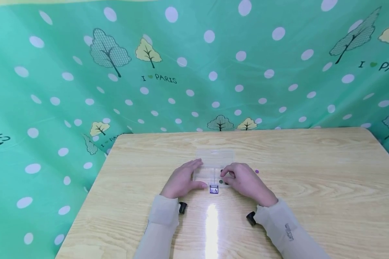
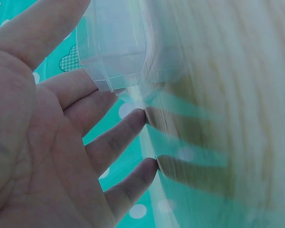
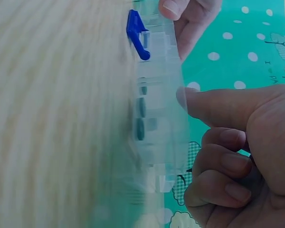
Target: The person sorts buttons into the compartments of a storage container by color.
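A clear plastic box (image 1: 204,175) with a divider lies on the table, its transparent lid (image 1: 215,155) folded back behind it. My left hand (image 1: 183,179) is spread around the box's left end, fingers straight; in the left wrist view its two lowest fingertips (image 2: 151,164) rest on the tabletop. Over the right compartment my right hand (image 1: 243,180) has curled fingers, thumb and forefinger close together; whether they pinch anything I cannot tell. Small dark discs (image 1: 221,181) sit in that compartment, seen through the wall in the right wrist view. A blue latch-like piece (image 1: 214,189) is at the box's front.
One small purple disc (image 1: 257,171) lies on the wooden table (image 1: 327,187) just right of my right hand. A green dotted curtain (image 1: 194,72) hangs behind the table's far edge. Black wrist cameras (image 1: 251,218) are at both cuffs.
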Motion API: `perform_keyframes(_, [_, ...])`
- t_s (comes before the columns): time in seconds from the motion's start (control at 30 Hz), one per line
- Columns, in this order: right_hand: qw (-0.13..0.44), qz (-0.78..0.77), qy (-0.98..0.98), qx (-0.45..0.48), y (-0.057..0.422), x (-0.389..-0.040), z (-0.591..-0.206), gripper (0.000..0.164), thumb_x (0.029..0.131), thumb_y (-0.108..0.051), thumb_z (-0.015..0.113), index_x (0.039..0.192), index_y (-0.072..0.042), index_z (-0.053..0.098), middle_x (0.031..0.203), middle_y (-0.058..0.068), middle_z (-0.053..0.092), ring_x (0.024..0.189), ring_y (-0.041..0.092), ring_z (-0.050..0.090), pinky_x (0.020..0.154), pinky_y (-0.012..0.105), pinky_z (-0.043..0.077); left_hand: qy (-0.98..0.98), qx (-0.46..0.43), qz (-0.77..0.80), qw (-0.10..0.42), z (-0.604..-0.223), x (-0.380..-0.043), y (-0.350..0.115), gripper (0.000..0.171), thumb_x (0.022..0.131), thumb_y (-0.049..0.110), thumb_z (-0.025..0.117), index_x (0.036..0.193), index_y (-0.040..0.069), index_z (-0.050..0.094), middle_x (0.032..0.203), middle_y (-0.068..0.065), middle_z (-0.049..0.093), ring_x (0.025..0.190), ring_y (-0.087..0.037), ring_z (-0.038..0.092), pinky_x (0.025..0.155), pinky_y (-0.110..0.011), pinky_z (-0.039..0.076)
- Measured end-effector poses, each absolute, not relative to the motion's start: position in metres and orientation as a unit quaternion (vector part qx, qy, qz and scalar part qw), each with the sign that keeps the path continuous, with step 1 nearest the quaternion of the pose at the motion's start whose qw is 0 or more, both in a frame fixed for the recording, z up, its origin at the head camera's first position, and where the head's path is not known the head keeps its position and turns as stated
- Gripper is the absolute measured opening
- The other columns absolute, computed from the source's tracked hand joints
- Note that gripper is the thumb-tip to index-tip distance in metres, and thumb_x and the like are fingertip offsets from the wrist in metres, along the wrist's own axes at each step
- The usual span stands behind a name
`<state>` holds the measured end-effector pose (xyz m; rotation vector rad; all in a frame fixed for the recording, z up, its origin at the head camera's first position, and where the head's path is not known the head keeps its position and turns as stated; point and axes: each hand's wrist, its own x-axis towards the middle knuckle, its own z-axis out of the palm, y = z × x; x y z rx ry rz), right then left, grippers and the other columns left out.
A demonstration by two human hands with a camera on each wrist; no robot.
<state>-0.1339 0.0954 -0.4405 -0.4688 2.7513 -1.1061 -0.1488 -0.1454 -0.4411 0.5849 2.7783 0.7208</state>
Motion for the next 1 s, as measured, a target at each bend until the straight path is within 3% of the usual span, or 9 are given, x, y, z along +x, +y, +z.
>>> perform_keyframes(0.2, [0.074,-0.374,0.915,-0.13,0.097,-0.135,-0.437,0.008,0.092,-0.012,0.072,0.097,-0.015,0.076,0.063,-0.001,0.045,0.053,0.012,0.036,0.049,0.024,0.027,0.943,0.195,0.249,0.107,-0.442,-0.147,-0.145,0.083,0.082,0.043,0.08,0.15,0.01,0.048,0.159,-0.004,0.04,0.146,-0.028,0.034,0.121,-0.047,0.028])
perform_keyframes(0.43, [0.063,-0.378,0.914,-0.131,0.103,-0.137,-0.434,0.009,0.094,-0.012,0.068,0.098,-0.014,0.076,0.064,0.0,0.044,0.053,0.013,0.035,0.051,0.027,0.033,0.942,0.197,0.25,0.105,-0.442,-0.147,-0.145,0.082,0.082,0.043,0.08,0.15,0.009,0.048,0.159,-0.004,0.04,0.146,-0.028,0.034,0.121,-0.047,0.027])
perform_keyframes(1.0, [0.05,-0.359,0.925,-0.111,0.129,-0.139,-0.434,0.009,0.096,-0.012,0.067,0.101,-0.011,0.074,0.062,-0.002,0.035,0.055,0.014,0.029,0.053,0.027,0.03,0.943,0.2,0.244,0.109,-0.442,-0.148,-0.144,0.085,0.082,0.045,0.08,0.151,0.009,0.046,0.159,-0.005,0.038,0.147,-0.029,0.034,0.121,-0.047,0.026])
